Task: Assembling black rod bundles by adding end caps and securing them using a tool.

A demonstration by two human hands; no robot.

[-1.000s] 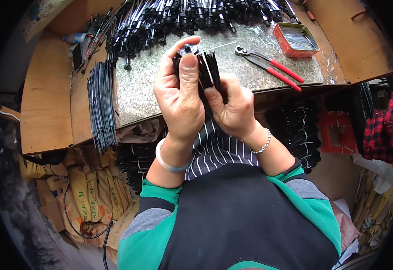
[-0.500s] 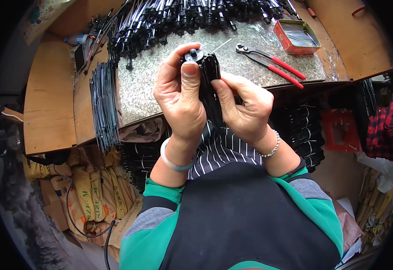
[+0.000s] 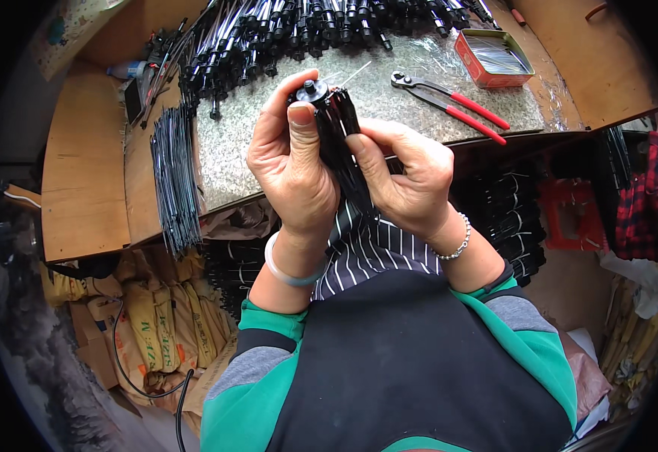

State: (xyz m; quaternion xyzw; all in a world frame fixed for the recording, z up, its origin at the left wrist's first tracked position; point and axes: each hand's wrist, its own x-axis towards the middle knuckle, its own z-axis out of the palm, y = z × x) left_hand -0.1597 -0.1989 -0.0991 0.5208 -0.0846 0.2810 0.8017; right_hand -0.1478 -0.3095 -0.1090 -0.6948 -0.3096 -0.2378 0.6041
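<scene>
Above the table's near edge I hold an umbrella frame, a bunch of dark folded ribs [image 3: 336, 135] topped by a round black hub [image 3: 312, 91]. My left hand [image 3: 295, 169] is closed round it, with the thumb against the hub's near side and the index finger behind. My right hand [image 3: 412, 173] pinches the ribs on their right side between thumb and index finger. A thin pale wire [image 3: 357, 74] sticks out past the top of the ribs, up and to the right. The lower ends of the ribs hang down in front of my striped apron.
Red-handled nippers [image 3: 453, 105] lie on the speckled tabletop [image 3: 227, 151], near a red tin [image 3: 495, 64] of thin wires. Umbrella shafts [image 3: 291, 30] are piled at the back. A bundle of dark ribs [image 3: 175, 181] overhangs the left table edge. Wooden boards [image 3: 84, 166] flank the table.
Both hands and the umbrella frame have shifted slightly left in view. The frame now leans with its hub further left, and the ribs look a little more spread at the top.
</scene>
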